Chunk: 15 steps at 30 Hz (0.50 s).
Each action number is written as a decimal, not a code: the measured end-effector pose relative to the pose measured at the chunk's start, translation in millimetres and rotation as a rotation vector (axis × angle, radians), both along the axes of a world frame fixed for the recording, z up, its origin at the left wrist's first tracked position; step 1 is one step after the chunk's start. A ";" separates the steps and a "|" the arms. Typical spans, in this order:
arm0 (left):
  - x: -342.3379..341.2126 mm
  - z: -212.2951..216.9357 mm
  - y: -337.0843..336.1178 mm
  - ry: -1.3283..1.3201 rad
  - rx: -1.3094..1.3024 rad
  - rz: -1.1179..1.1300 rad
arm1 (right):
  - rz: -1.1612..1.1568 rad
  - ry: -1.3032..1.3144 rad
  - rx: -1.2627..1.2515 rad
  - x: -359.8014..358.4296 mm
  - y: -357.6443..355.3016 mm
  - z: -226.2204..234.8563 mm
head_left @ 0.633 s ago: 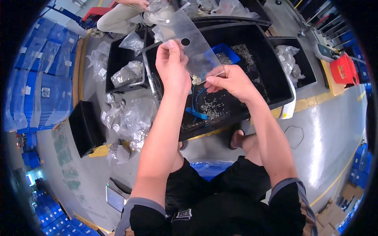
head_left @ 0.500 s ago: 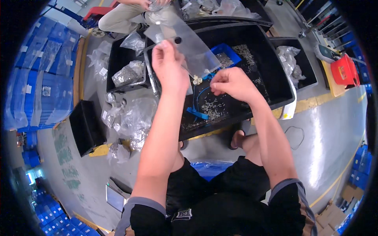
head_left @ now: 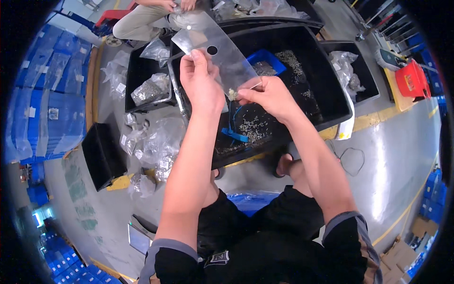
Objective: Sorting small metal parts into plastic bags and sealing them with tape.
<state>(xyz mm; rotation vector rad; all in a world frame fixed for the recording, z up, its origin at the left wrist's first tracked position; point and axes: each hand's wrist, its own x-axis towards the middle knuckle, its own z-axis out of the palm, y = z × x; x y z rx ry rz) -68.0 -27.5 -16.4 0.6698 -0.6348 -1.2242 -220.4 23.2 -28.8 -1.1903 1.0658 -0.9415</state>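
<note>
My left hand (head_left: 203,83) pinches the edge of a clear flat plastic bag (head_left: 231,57), held up over a large black tray (head_left: 321,113). A round dark spot shows on the bag. Near its lower end is a cluster of small whitish pieces (head_left: 232,93). My right hand (head_left: 267,97) is closed beside this cluster, thumb and fingers pinched together. A thin pale sliver (head_left: 256,85) sticks out from its fingers; its kind is unclear. Below, a blue band (head_left: 235,136) with a thin cord lies over the tray among scattered small light pieces (head_left: 255,128).
A blue bin (head_left: 275,64) of small pieces sits in the tray. Black crates with filled bags (head_left: 150,90) stand left and right. More bags (head_left: 163,142) lie on the floor at left. Across the tray, another person's hands (head_left: 179,5) hold something clear. A red bucket (head_left: 411,80) stands at right.
My right hand has moved left and slightly up, up to the whitish cluster, and the pale sliver now shows in its fingers. My left hand still holds the bag in nearly the same place.
</note>
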 end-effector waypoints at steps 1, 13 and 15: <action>1.0 -1.4 -1.2 0.017 0.004 0.012 | 0.004 -0.003 -0.003 -1.3 -0.2 1.2; 8.7 -1.8 -6.6 0.002 0.141 0.025 | 0.190 0.669 -0.245 -39.8 3.9 -14.9; 18.0 -3.3 -8.3 0.033 0.206 -0.020 | 0.109 0.428 -0.295 -38.7 8.9 -6.1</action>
